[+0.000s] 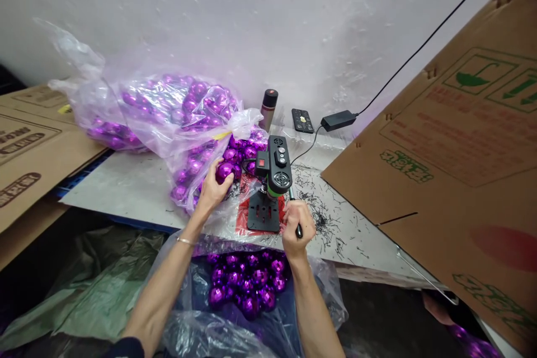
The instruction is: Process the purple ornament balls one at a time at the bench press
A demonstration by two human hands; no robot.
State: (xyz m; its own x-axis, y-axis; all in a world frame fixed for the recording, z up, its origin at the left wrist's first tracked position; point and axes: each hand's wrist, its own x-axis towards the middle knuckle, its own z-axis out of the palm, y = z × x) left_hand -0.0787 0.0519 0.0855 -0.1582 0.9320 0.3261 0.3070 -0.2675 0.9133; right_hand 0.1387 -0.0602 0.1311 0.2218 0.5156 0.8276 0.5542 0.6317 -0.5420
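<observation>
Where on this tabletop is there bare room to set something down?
The tabletop looks bare at left front, between the left cardboard box and the clear plastic bag. Crowded around the black lever press: purple balls left, scattered black bits right.

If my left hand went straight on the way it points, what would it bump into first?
Beyond the purple ball between its thumb and fingers, your left hand would probably meet the other purple balls heaped just behind, though depth is unclear.
</observation>
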